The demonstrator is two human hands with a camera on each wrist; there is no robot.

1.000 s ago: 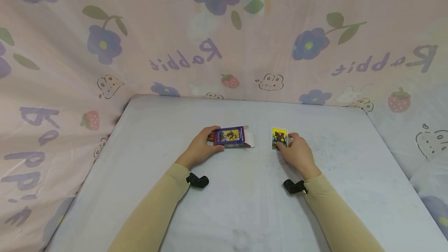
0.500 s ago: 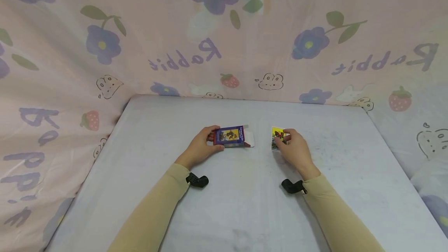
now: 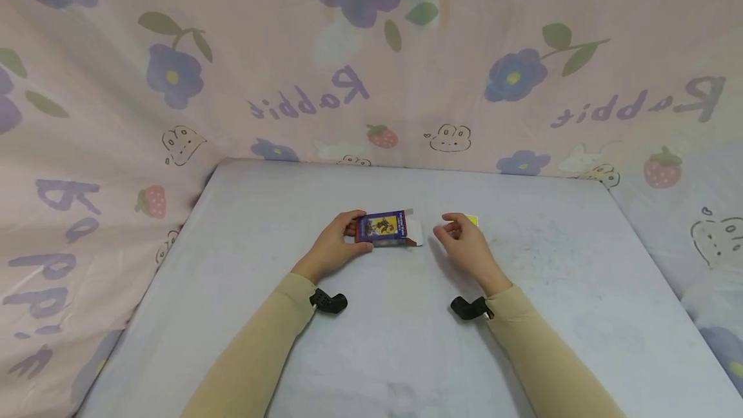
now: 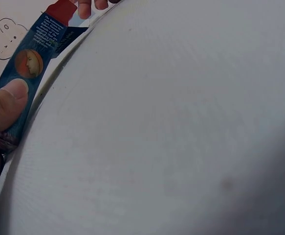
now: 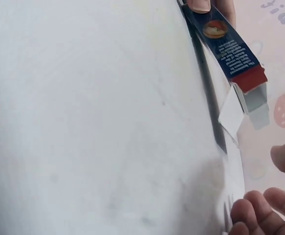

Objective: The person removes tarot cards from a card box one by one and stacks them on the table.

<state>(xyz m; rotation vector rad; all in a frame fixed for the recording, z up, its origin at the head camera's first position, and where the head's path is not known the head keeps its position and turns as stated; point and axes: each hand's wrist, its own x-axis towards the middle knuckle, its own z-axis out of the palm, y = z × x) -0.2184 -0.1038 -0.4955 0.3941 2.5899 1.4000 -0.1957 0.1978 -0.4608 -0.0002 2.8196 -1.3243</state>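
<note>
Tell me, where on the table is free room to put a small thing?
Bare table shows left of the left hand, right of the right hand, between the sleeves, and beyond the box up to the printed cloth. It is crowded between the box's open flap and the right hand, which mostly hides a card.

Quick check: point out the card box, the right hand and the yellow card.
Card box [image 3: 381, 227]: head view, middle of its printed face.
Right hand [image 3: 466, 249]: head view, back of the hand.
Yellow card [image 3: 473, 219]: head view, corner showing past the hand.
</note>
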